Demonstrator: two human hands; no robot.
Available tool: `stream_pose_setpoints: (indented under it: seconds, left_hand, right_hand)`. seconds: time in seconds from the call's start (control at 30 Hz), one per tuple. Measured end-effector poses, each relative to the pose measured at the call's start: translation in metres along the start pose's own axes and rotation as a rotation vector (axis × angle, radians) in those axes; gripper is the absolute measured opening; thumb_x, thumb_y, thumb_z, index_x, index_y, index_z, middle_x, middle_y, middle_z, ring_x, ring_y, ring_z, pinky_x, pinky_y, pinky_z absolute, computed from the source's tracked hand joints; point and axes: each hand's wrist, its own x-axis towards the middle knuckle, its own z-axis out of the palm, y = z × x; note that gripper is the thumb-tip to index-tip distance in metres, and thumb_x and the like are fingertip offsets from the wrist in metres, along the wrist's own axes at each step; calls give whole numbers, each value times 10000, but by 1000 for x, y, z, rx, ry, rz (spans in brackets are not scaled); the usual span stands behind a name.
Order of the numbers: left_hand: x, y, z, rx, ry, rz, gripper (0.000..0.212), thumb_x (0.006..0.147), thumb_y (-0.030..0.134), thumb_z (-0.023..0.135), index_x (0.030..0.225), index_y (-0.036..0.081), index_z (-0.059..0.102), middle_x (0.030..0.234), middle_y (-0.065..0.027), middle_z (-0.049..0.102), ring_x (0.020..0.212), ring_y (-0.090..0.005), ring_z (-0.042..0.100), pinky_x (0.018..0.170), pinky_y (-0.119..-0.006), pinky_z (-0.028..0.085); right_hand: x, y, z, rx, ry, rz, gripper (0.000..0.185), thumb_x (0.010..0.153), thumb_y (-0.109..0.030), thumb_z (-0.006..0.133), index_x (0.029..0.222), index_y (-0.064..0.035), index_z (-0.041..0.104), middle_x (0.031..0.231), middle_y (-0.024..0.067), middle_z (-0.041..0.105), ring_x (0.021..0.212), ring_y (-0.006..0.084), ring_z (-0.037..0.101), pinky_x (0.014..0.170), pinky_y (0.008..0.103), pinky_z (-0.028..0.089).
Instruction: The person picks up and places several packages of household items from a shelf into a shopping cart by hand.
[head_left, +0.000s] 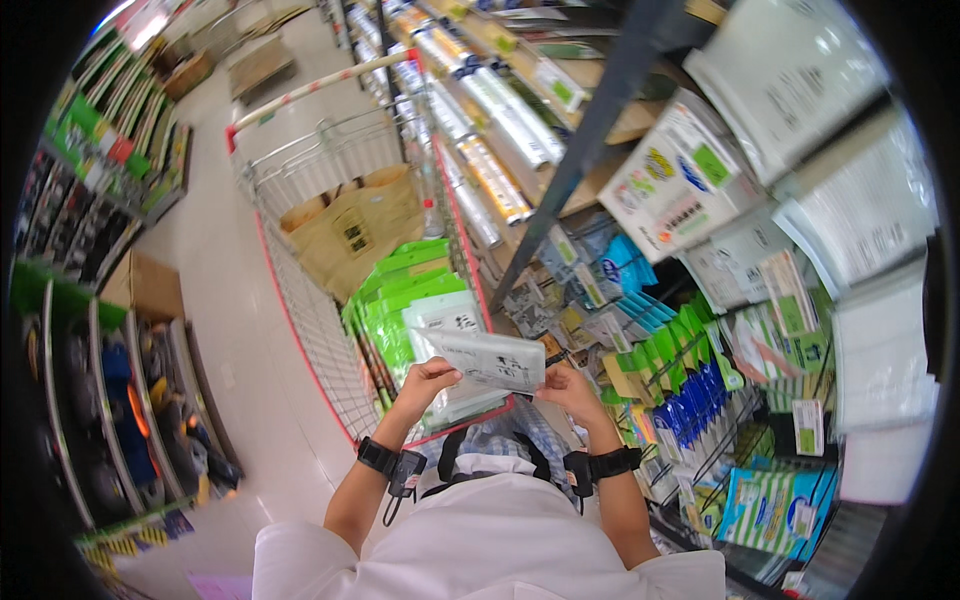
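Between my two hands is a flat packet in clear and white plastic with dark writing on it. My left hand pinches its left edge between thumb and fingers. At the lower right corner, my right hand grips the packet. Just beneath it is the near end of a wire shopping cart with red edging. Green packets and white packets are piled inside the cart. A tan tote bag stands behind the pile, with a clear plastic bottle to its right.
Rolls in boxes fill the shelves ahead on the right, behind a dark metal post. Hanging packets on wire hooks crowd close to my right arm. Shoe shelves and a cardboard box line the aisle's left side.
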Motion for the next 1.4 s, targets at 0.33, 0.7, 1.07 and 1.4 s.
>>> stream_pose_setpoints:
  seconds: [0.33, 0.7, 1.07, 1.4]
  left_hand:
    - [57, 80, 125, 118, -318, 191, 151, 746, 59, 574, 872, -20, 599, 752, -18, 517, 710, -82, 461, 632, -197, 358]
    - [88, 96, 214, 149, -496, 253, 158, 755, 41, 560, 896, -21, 594, 791, -18, 503, 736, -80, 445, 634, -192, 354]
    - [92, 114, 228, 111, -350, 278, 125, 750, 38, 566, 856, -18, 604, 764, -5, 483, 709, -66, 430, 619, -184, 350]
    - [96, 115, 239, 107, -311, 237, 125, 748, 37, 564, 846, -32, 598, 799, -17, 492, 712, -76, 441, 632, -193, 358]
  right_hand:
    - [-71, 5, -74, 217, 467, -238, 201, 668, 40, 595, 849, -6, 521, 775, 37, 569, 696, 104, 538, 628, 228, 428]
    - [-113, 4, -112, 334, 744, -415, 122, 691, 40, 584, 795, 5, 530, 789, 65, 586, 670, 98, 540, 598, 216, 431]
    - [-102, -19, -140, 252, 670, -528, 97, 703, 30, 588, 784, 17, 536, 762, 43, 563, 654, 81, 517, 604, 216, 428]
    - [-99, -21, -153, 295, 626, -558, 96, 706, 21, 594, 782, 9, 536, 780, 61, 572, 721, 98, 532, 659, 220, 425]
